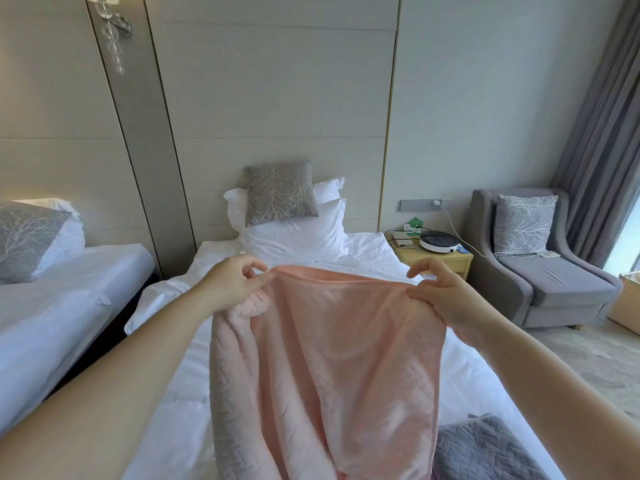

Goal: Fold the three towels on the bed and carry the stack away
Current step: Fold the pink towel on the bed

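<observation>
1. Now, by the head view, looks like mid-fold on the pink towel [346,358]: held up at centre frame above the bed [166,393], with the top edge stretched across and the rest hanging down past the bottom of the frame.
2. Pinched at the top left corner by the left grip [235,282], centre left, thumb against fingertips, the other fingers loosely curled.
3. Pinched at the top right corner by the right grip [440,296], centre right, with some cloth bunched under the thumb.
4. Flanked at lower left by a greyer fold of fabric [225,393]; cannot tell whether this is a second towel or the pink one's other side.
5. Lying on the bed at lower right, a grey towel [485,452], compact and possibly folded already, partly cut off by the frame.
6. Judged an early or middle step: no stack of three anywhere in view.
7. Next, most likely, bringing the two held corners together or lowering the cloth flat onto the bed. Calls for firm pinches, matched edges, and a landing spot apart from the grey towel.
</observation>
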{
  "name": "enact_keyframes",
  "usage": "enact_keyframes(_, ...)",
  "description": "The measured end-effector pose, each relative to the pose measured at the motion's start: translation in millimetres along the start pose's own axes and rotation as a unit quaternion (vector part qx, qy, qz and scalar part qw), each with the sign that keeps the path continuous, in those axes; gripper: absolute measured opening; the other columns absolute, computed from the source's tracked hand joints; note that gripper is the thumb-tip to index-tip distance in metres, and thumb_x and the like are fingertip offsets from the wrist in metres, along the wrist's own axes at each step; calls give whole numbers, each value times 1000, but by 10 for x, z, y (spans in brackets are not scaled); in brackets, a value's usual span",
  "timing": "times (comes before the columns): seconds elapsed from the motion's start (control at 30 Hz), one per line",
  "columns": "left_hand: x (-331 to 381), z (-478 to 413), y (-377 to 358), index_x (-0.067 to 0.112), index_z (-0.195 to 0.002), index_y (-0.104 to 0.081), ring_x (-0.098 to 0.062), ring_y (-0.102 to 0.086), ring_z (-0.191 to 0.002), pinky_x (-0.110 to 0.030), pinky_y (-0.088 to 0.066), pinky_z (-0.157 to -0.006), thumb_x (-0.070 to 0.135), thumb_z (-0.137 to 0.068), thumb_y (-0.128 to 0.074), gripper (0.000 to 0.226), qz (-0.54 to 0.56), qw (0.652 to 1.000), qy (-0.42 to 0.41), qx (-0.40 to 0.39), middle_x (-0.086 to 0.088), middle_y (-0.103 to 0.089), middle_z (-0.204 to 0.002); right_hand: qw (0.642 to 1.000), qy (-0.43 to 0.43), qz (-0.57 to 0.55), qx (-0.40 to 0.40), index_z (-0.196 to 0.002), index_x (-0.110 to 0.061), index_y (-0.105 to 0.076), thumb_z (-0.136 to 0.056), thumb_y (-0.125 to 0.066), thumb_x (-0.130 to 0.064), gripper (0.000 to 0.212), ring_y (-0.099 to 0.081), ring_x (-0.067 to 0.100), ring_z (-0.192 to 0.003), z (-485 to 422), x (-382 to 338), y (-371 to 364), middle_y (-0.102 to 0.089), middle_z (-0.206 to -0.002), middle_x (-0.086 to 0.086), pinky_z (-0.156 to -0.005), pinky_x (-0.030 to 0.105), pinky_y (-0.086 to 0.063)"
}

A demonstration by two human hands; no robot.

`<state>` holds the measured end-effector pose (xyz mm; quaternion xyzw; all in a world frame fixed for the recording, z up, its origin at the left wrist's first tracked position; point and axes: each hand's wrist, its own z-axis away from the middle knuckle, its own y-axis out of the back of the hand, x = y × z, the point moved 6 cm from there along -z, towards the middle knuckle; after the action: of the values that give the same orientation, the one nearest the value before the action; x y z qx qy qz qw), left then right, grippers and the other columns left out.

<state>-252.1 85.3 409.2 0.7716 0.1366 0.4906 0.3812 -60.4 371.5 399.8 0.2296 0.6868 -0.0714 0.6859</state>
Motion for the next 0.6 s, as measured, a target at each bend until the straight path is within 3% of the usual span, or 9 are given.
enact_keyframes(0.1, -42, 36, -16, 27, -79, -64, -1, -49, -67, -15, -31, -57, 53, -80, -67, 26, -85, 994, 11, 74, 14, -56, -72, 999, -26, -43, 15, -78, -19, -68, -86, -54, 0, 25, -43, 14, -52, -14, 16, -73, -52, -67, 6, -46, 23, -36)
enact_keyframes(0.23, 84, 90, 149, 31, -61, -54, -1, -47, -60, -15, -27, -52, 52, -83, -64, 32, -129, 978, -12, 164, 19, -52, -60, 991, -34, -132, 16, -81, -7, -70, -87, -52, 3, 21, -58, 12, -55, -5, -80, -160, -61, -74, 9, -49, 22, -50)
enact_keyframes(0.33, 153, 77, 217, 30, -67, -57, -14, -53, -70, -25, -32, -55, 43, -87, -61, 24, -118, 979, 6, 165, 17, -54, -65, 984, -28, -172, -34, -88, 0, -69, -87, -46, 4, 23, -64, 19, -62, 18, -229, -303, -62, -77, 14, -58, 27, -55)
enact_keyframes(0.43, 313, 46, 202, 22, -84, -61, -19, -57, -76, -28, -37, -65, 36, -91, -58, 16, 4, 986, 17, 165, 9, -59, -74, 969, -14, -212, -123, -96, 3, -68, -86, -39, 10, 31, -68, 25, -76, 53, -377, -534, -67, -81, 15, -73, 33, -59)
enact_keyframes(0.53, 595, 96, 123, 17, -92, -59, -14, -54, -72, -28, -37, -63, 34, -95, -52, 19, 92, 985, -18, 148, 6, -59, -77, 978, 51, -101, -172, -101, -5, -66, -91, -51, 6, 21, -70, 19, -82, 103, -519, -759, -71, -85, 9, -78, 26, -57)
enact_keyframes(0.6, 758, 164, 51, 22, -90, -58, -7, -53, -65, -22, -39, -59, 32, -96, -52, 13, 140, 982, -45, 119, 9, -58, -77, 983, 117, 28, -137, -90, -11, -69, -90, -57, -2, 14, -67, 11, -66, 116, -613, -827, -69, -73, 2, -66, 19, -56)
